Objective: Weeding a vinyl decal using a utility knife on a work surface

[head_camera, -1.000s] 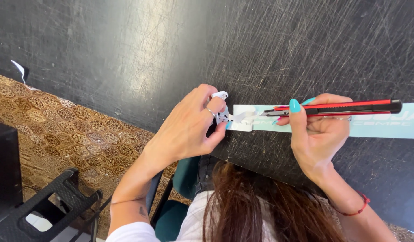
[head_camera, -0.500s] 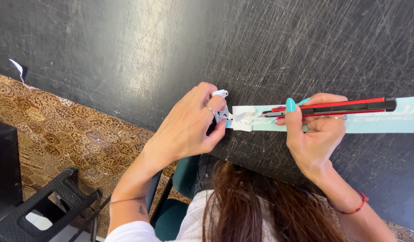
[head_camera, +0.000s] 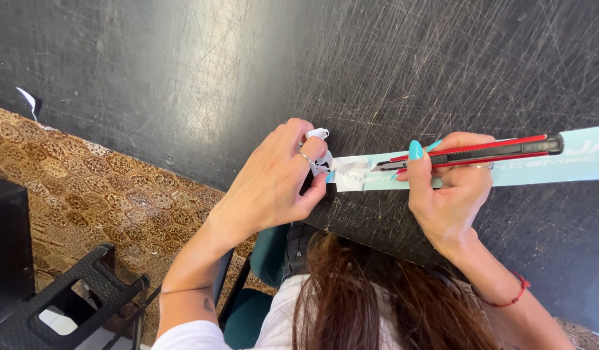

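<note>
Both my hands work at the near edge of the scratched black table [head_camera: 183, 84]; my left hand [head_camera: 273, 181] pinches a curled white scrap [head_camera: 320, 150] at the end of a pale blue strip [head_camera: 572, 162]; my right hand [head_camera: 452, 191] grips a red and black utility knife [head_camera: 474, 150], lying along the strip, fingers closed round it.

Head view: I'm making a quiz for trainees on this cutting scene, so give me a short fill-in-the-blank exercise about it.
1. The right hand holds a red and black utility ____ by its handle.
2. The left hand pinches the end of a long pale ____ strip of printed film.
3. The strip lies flat on a scratched ____ table.

Missing words: knife; blue; black
</note>
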